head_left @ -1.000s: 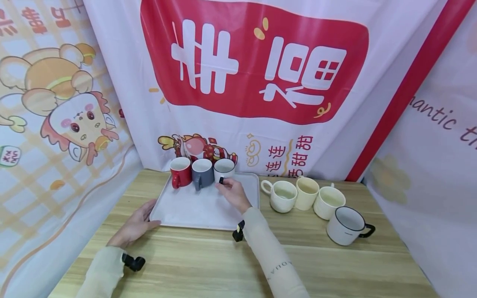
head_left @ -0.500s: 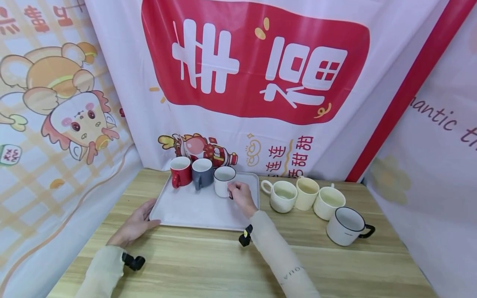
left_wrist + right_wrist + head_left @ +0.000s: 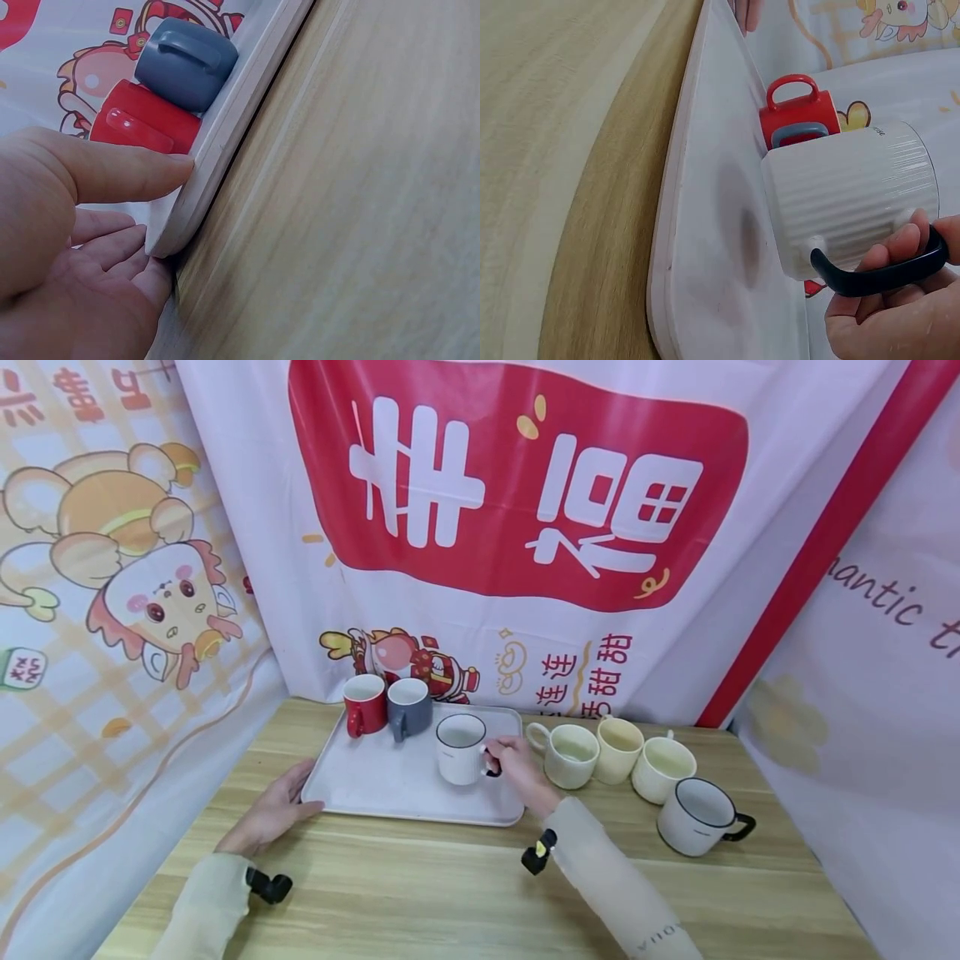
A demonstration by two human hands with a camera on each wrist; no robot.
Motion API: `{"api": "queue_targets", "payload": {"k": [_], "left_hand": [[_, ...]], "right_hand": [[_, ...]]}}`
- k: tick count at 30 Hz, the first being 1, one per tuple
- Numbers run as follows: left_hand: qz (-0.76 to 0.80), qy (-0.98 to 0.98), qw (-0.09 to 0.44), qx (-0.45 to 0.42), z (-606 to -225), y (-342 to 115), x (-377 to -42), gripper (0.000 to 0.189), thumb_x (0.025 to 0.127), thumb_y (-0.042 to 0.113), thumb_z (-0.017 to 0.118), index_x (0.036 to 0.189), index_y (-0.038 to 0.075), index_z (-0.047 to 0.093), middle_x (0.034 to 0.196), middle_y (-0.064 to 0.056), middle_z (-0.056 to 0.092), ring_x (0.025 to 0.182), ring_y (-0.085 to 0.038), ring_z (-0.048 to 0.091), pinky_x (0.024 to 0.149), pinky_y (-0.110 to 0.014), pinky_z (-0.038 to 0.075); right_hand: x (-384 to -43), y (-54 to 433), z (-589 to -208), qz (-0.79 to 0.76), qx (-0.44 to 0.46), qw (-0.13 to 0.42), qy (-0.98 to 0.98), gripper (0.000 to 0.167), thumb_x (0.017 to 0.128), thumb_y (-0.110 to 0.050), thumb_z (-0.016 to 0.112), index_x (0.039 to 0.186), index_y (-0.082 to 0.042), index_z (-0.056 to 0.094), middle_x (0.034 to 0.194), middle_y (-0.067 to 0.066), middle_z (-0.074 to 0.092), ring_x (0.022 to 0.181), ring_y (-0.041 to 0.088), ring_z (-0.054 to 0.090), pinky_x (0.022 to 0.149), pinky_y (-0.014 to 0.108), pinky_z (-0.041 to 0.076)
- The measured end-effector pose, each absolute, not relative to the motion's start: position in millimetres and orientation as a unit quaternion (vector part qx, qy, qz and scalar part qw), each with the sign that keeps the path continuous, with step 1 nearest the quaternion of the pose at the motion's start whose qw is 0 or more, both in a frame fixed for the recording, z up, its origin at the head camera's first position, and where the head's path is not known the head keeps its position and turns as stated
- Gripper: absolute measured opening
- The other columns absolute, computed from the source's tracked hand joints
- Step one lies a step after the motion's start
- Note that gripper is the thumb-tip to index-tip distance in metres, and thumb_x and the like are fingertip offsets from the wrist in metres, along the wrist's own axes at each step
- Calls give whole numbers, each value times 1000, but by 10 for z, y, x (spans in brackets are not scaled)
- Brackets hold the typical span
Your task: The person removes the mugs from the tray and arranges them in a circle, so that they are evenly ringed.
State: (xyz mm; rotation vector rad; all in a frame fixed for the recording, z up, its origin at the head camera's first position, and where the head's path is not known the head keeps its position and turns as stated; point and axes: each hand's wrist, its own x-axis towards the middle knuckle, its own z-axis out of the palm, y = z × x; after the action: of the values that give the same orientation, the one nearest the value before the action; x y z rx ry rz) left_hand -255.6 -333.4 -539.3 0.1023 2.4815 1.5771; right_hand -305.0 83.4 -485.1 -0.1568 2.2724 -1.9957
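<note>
A white mug with a dark rim and ribbed side is off the tray's surface in the right wrist view, its shadow falling on the tray. My right hand grips its black handle. My left hand holds the near left corner of the pale rectangular tray, thumb along the rim and the other fingers at the side. At the back left of the tray stand a red mug and a grey-blue mug, side by side with handles facing me.
Right of the tray stand several cream cups: one with a ring handle, a yellowish one and another. A larger white mug with a black handle is nearest me. A printed cloth hangs behind the wooden table.
My right hand has brought the white mug from beside the grey-blue one toward me and to the right. My left hand has stayed at the tray corner.
</note>
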Motion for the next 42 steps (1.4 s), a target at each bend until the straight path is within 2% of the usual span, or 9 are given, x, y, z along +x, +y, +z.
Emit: {"api": "queue_targets", "payload": {"k": [14, 19, 25, 28, 32, 38, 42], "left_hand": [[537, 837, 99, 39, -5419, -3327, -2547, 91, 99, 0, 66, 167, -6, 5, 174, -32, 6, 161, -53, 7, 133, -67, 15], [537, 837, 102, 39, -5427, -3290, -2555, 91, 100, 1, 65, 167, -5, 5, 175, -31, 6, 162, -52, 7, 133, -66, 14], [543, 831, 113, 45, -5413, -3204, -2601, 90, 101, 1, 64, 167, -4, 4, 176, -29, 3, 163, -51, 4, 134, -65, 13], [544, 831, 114, 39, -5382, -3189, -2600, 89, 101, -1, 63, 168, -4, 4, 176, -29, 3, 163, -50, 4, 134, -64, 12], [540, 833, 111, 40, -5337, -3191, -2585, 89, 101, -1, 63, 167, -5, 4, 175, -30, 3, 162, -52, 4, 134, -65, 12], [535, 838, 104, 43, -5344, -3234, -2560, 88, 101, -1, 63, 167, -6, 5, 175, -32, 4, 162, -53, 5, 133, -66, 12], [530, 841, 98, 41, -5365, -3302, -2548, 88, 101, 0, 63, 167, -6, 5, 175, -31, 5, 162, -53, 5, 133, -67, 13]], "right_hand": [[-2350, 1687, -4596, -675, -35, 69, 734, 30, 109, -6, 47, 84, 1, 61, 72, 0, 54, 71, 13, 53, 73, 22, 47], [-2033, 2088, -4514, -670, 5, 75, 738, 27, 110, -5, 47, 89, 0, 63, 77, -1, 55, 74, 13, 54, 75, 23, 49], [-1627, 2578, -4492, -648, 71, 52, 757, 23, 109, -1, 47, 97, 4, 67, 81, 1, 59, 75, 13, 56, 73, 22, 52], [-1471, 2760, -4498, -637, 87, 38, 765, 23, 108, 1, 47, 96, 5, 67, 81, 2, 59, 73, 13, 57, 72, 21, 52], [-1306, 2974, -4505, -621, 109, 36, 775, 26, 109, -3, 47, 94, 4, 66, 81, 2, 60, 74, 12, 58, 73, 21, 53], [-1160, 3210, -4558, -607, 140, 60, 780, 29, 112, -5, 41, 98, 5, 64, 87, 2, 57, 78, 12, 57, 74, 20, 53], [-1132, 3321, -4660, -608, 143, 45, 780, 28, 111, -4, 43, 96, 7, 64, 85, 3, 57, 76, 12, 57, 72, 20, 53]]}}
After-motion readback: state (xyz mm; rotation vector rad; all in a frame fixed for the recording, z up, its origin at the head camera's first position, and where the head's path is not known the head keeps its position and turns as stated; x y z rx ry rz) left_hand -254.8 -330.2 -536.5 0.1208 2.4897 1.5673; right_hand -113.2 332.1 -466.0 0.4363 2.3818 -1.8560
